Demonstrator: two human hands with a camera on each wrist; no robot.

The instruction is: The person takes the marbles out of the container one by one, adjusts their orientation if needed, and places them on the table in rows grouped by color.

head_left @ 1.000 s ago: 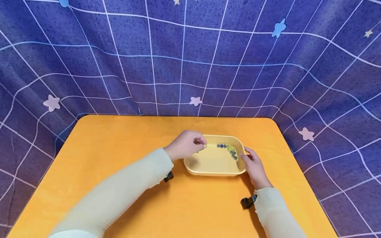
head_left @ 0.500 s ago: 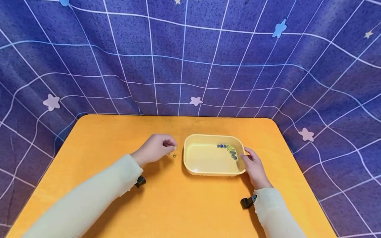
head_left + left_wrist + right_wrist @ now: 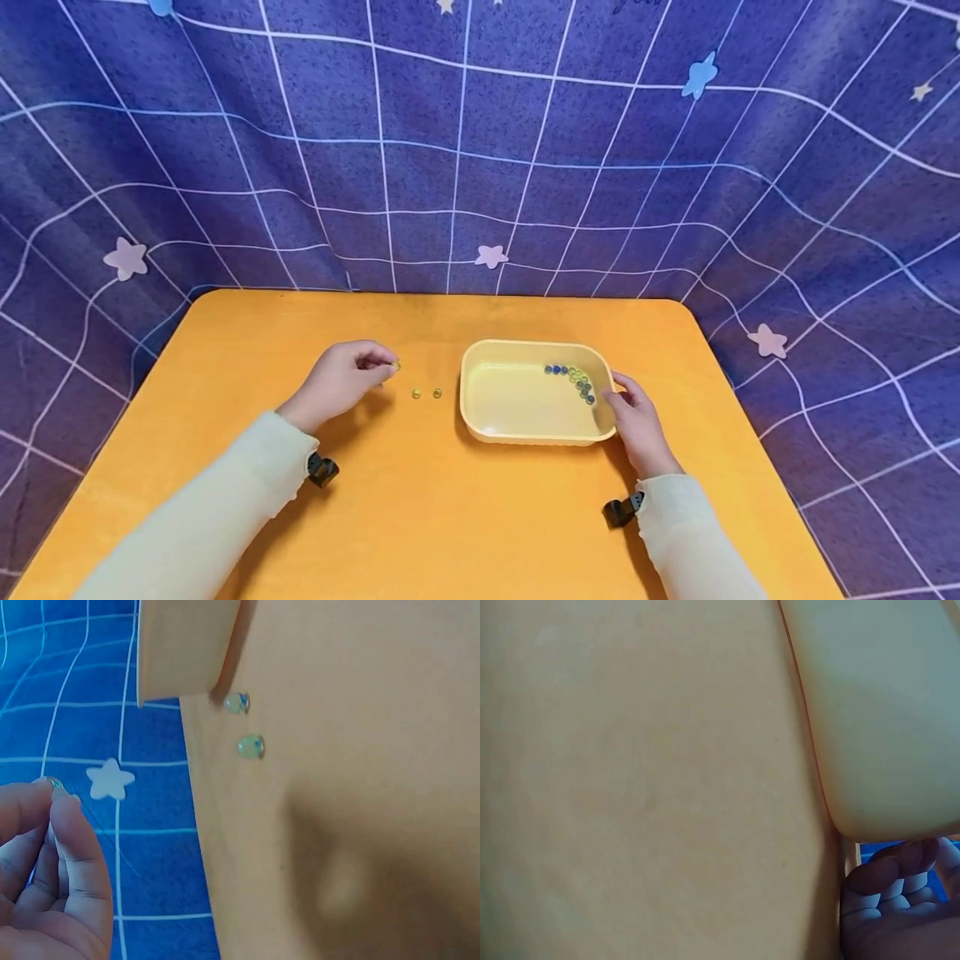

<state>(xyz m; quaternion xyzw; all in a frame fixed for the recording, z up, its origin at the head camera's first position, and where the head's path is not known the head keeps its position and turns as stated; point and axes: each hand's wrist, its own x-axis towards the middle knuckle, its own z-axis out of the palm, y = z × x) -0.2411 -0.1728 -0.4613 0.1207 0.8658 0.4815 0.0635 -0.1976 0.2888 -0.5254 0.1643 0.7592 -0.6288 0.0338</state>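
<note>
My left hand [image 3: 339, 382], raised over the left part of the table, pinches a small glass marble [image 3: 56, 784] between thumb and fingertips. On the table to its right lie two more glass marbles, a yellowish one [image 3: 416, 393] and a darker one [image 3: 437, 393], side by side. A shallow pale-yellow plastic basin [image 3: 506, 400] stands right of them. Inside it, blue, yellow and grey-green marbles [image 3: 581, 382] gather in a curved row toward the right wall. My right hand [image 3: 643, 432] holds the basin's right end, thumb over the rim and fingers outside.
The basin stands on an orange table [image 3: 465, 517] with rounded far corners. Behind and beside the table hangs a blue curtain [image 3: 420, 183] with white grid lines and star shapes. Each wrist wears a small black camera [image 3: 322, 471].
My left hand has moved left from over the basin. The two table marbles have come into view, and a marble stays pinched in it. My right hand keeps its hold on the basin.
</note>
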